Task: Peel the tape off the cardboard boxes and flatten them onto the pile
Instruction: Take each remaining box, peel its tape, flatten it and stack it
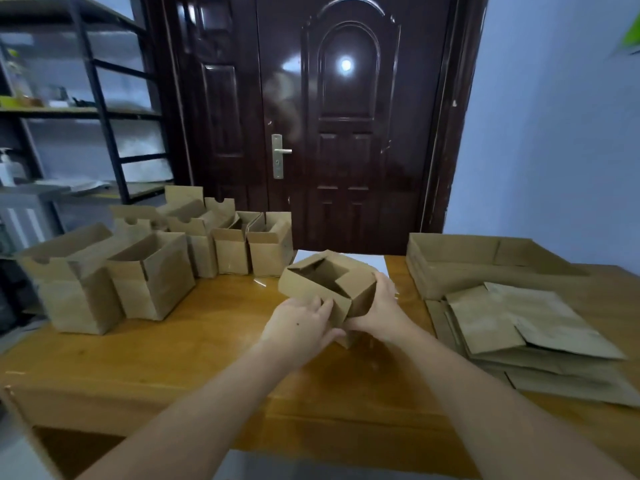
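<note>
a dark metal shelving rack [100, 98] is seen at far left, behind the tabletop. a cluster of upright brown cardboard boxes with open top flaps [152, 258] is stood on the left part of the orange-brown wooden tabletop [194, 344], the boxes set close together in rows. at centre, a small brown cardboard box with open flaps [325, 282] is held tilted above the tabletop, in front of a dark glossy panelled door [346, 133]. the left hand [301, 323] is placed at the box's near left corner, fingers [323, 306] curled onto its edge. the right hand [381, 306] is wrapped round the box's right side and gripping it. just behind the box a white flat sheet [374, 263] is laid. at right, a pile of flattened brown cardboard boxes [519, 327] is spread on the tabletop, with a wide shallow brown cardboard tray [457, 271] behind it.
</note>
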